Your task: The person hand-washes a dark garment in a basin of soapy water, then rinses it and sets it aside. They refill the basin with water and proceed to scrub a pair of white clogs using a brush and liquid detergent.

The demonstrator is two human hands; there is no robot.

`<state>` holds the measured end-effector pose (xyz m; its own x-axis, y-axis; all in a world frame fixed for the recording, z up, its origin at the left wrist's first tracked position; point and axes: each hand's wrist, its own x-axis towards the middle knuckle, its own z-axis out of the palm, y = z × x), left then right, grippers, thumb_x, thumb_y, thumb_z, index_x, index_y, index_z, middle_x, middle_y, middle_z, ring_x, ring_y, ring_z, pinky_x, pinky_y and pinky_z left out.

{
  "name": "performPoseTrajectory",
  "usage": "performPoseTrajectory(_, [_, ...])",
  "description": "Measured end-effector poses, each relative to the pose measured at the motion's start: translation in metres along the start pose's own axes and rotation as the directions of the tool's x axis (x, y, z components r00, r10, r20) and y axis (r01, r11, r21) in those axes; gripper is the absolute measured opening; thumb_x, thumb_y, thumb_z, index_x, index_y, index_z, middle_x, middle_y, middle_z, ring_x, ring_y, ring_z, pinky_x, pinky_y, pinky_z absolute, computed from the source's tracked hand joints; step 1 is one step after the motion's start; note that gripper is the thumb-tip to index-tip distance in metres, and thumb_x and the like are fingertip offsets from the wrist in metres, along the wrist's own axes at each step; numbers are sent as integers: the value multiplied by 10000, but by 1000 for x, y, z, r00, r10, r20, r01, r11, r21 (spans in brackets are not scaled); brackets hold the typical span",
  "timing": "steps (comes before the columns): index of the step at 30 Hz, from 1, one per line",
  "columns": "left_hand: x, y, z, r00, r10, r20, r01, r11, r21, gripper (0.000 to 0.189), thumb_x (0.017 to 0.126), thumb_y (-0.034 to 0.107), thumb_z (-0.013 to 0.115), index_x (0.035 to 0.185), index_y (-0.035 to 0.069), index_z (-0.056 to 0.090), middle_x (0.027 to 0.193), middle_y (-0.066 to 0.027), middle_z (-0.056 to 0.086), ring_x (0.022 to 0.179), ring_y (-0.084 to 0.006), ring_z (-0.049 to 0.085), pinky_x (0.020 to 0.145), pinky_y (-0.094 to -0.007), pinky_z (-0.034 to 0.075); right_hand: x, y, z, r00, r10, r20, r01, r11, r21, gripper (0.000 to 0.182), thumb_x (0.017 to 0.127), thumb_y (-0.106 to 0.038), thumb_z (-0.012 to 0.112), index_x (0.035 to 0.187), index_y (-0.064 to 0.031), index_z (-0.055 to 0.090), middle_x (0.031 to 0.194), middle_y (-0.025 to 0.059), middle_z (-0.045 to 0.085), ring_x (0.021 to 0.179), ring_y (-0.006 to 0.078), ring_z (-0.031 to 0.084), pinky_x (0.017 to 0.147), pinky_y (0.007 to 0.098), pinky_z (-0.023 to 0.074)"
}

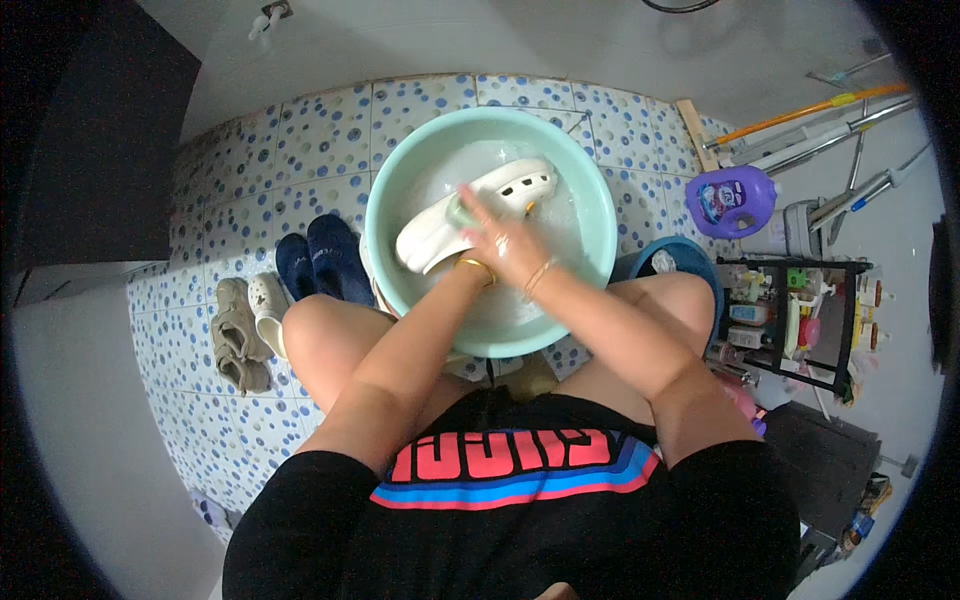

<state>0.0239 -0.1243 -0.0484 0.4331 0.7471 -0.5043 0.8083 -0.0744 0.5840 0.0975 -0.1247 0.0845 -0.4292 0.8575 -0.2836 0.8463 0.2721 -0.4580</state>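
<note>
A white foam clog lies tilted on its side over a light green plastic basin holding sudsy water. My right hand, wet and slightly blurred, presses a pale green thing, perhaps a brush or sponge, against the side of the clog. My left hand reaches in under the right one at the clog's opening; its fingers are hidden inside or behind the shoe, so its exact grip does not show.
Navy slippers, a white clog and beige shoes stand at the left on spotted tiles. On the right are a purple detergent bottle, a blue bucket, a black rack and long-handled tools.
</note>
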Motion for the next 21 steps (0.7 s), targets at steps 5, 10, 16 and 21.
performPoseTrajectory(5, [-17,8,-26,994,-45,-101,32,991,-127,385,797,199,411,1166,100,457,1223,-161,425,1117,-298,400,937,-367,293,9,14,-17,980,165,-107,-167,986,-17,563,840,-369,441,1325,-282,169,779,254,559,728,371,570,675,427,444])
performPoseTrajectory(10, [-14,1,-21,991,-13,-132,-4,992,-127,380,794,197,421,1157,94,463,1215,-164,432,1111,-304,404,933,-366,298,11,46,-25,987,120,-103,-130,987,-97,542,840,-347,448,1318,-274,201,744,234,575,658,346,576,597,420,448])
performPoseTrajectory(16, [-14,-6,-17,993,14,-114,-24,996,-89,374,789,196,433,1145,87,471,1204,-168,440,1104,-311,409,929,-364,304,-19,13,7,952,-197,-233,168,976,-139,561,846,-384,430,1332,-271,176,710,239,562,626,363,572,553,415,438])
performPoseTrajectory(21, [-11,-6,-16,993,45,-113,-52,996,-66,370,785,194,443,1135,81,477,1195,-172,447,1098,-317,413,925,-363,309,-10,16,-12,976,198,-85,-197,980,26,508,861,-325,422,1318,-278,204,686,223,570,625,360,568,559,423,440])
